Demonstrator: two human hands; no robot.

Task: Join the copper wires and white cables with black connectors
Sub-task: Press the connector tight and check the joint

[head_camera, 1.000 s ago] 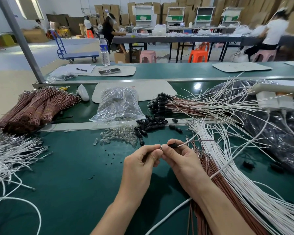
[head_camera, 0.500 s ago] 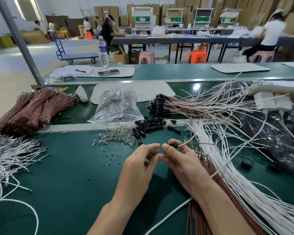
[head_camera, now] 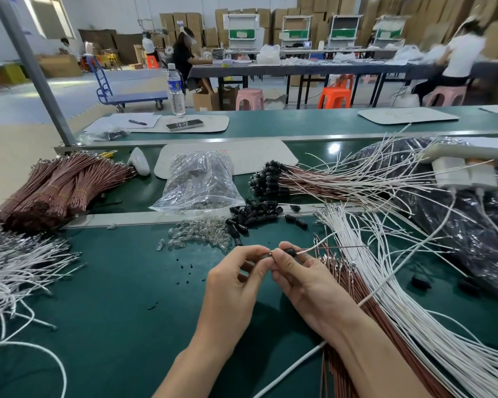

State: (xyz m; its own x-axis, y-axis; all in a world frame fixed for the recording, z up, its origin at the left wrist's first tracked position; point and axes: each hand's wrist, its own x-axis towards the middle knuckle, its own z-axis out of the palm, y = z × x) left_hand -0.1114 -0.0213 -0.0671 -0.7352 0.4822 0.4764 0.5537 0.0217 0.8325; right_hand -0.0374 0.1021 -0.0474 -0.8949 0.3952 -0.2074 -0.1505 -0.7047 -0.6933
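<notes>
Head view: two forearms reach in from the bottom edge over the green worktop (head_camera: 112,311), and the left hand (head_camera: 233,285) and right hand (head_camera: 308,285) meet fingertip to fingertip just above it. The right hand's fingers (head_camera: 283,261) are curled and pinch a black connector (head_camera: 289,251). From its far end a white cable (head_camera: 314,247) and a thin copper wire (head_camera: 351,246) lead off to the right. The left thumb and forefinger pinch a small shiny piece (head_camera: 269,254) at the connector's near end; it is too small to say what it is.

Beside the right wrist, a sheaf of loose white cables (head_camera: 414,317) lies over loose copper wires (head_camera: 347,285). Just beyond the hands, a heap of clear bulbs (head_camera: 202,234) touches a pile of spare black connectors (head_camera: 253,214). Behind these sit a clear plastic bag (head_camera: 199,182) and a black-capped wire bundle (head_camera: 270,179). Tied copper bundles (head_camera: 55,191) lie far left. On the next worktop back stands a water bottle (head_camera: 176,90).
</notes>
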